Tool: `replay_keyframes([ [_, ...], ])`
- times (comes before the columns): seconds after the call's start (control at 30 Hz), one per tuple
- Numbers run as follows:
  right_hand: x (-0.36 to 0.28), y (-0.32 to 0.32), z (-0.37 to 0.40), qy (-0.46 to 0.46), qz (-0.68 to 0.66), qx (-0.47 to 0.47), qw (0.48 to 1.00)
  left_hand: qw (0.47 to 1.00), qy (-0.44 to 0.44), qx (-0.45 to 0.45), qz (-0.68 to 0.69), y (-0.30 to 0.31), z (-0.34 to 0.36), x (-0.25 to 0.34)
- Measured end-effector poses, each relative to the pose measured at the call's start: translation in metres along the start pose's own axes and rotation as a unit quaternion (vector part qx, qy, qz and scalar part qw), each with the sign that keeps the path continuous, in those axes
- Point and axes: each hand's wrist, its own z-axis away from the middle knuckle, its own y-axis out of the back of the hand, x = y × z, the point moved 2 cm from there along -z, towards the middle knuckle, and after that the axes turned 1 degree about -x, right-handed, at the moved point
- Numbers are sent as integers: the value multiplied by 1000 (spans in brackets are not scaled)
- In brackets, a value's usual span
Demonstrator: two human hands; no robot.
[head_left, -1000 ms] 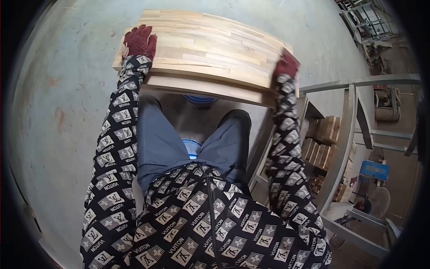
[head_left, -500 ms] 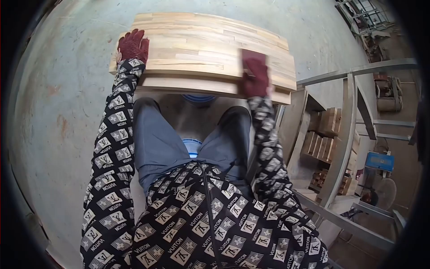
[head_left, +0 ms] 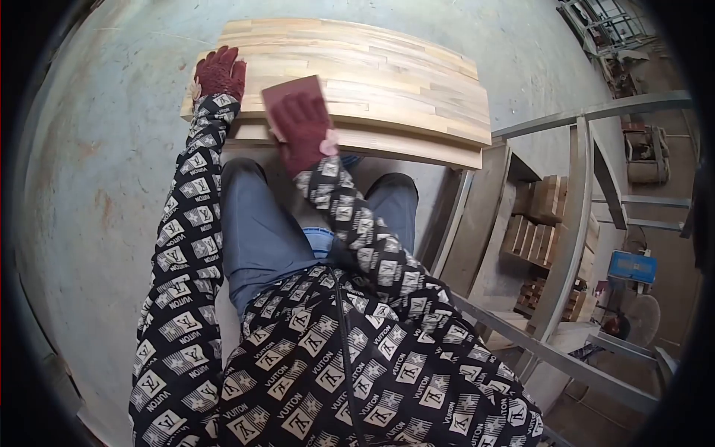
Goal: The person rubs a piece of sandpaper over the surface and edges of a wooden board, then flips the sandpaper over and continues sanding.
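A pale laminated wood board [head_left: 395, 82] lies flat before my knees, with another board [head_left: 406, 145] under its near edge. My left hand [head_left: 220, 74], in a dark red knitted glove, rests on the top board's left end with its fingers stretched out. Under my right hand [head_left: 302, 134], gloved the same way, is a reddish-brown sheet of sandpaper [head_left: 293, 86]. The hand presses it against the top board left of the middle, near the front edge. The sheet's far part shows beyond the fingertips; its grit side is hidden.
A grey metal frame [head_left: 581, 179] stands close on my right. Inside it are stacked wood blocks [head_left: 532, 242]. Farther right are a blue box [head_left: 631, 268] and a round fan-like disc [head_left: 642, 319]. A blue and white stool or bucket [head_left: 319, 242] shows between my legs.
My right hand has swept left along the board with the sandpaper, from the right part to left of the middle. My left hand has stayed at the left end.
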Motion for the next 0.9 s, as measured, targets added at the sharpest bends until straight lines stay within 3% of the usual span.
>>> replay_keyframes([
  [0.1, 18, 10, 0, 5, -94, -32, 995, 1000, 3, 1, -2, 0, 0, 1],
  [0.2, 85, 52, 24, -76, -80, 67, 992, 1000, 17, -13, 3, 1, -1, 1],
  [0.3, 178, 111, 67, -150, 13, 99, 984, 1000, 13, -19, 1, 7, -2, 6],
  [0.33, 202, 125, 76, -120, 84, 125, 981, 1000, 15, -21, 3, 2, -1, 3],
  [0.37, 224, 141, 91, -152, 51, 118, 980, 1000, 18, -16, 2, 0, -2, 2],
  [0.4, 253, 143, 106, -152, 140, 117, 971, 1000, 21, -9, 1, 5, -3, 5],
  [0.47, 250, 146, 101, -220, 151, 99, 959, 1000, 23, -4, 5, 0, -1, 3],
  [0.53, 224, 118, 88, -299, 137, 144, 933, 1000, 24, 0, 2, 0, -2, 1],
  [0.6, 178, 71, 59, -193, 80, 197, 958, 1000, 14, 6, -7, 1, -2, 0],
  [0.67, 126, 31, 27, -116, 67, 146, 980, 1000, -1, 12, -21, -4, 2, 3],
  [0.73, 71, 34, -13, -75, 92, 56, 991, 983, -38, 34, 179, -11, 4, 3],
  [0.8, 62, 30, -29, -89, 33, 45, 994, 964, -80, -46, 251, 23, 3, 31],
  [0.9, 68, 50, -34, -80, -42, -42, 995, 940, -229, -14, 252, 33, 19, 67],
])
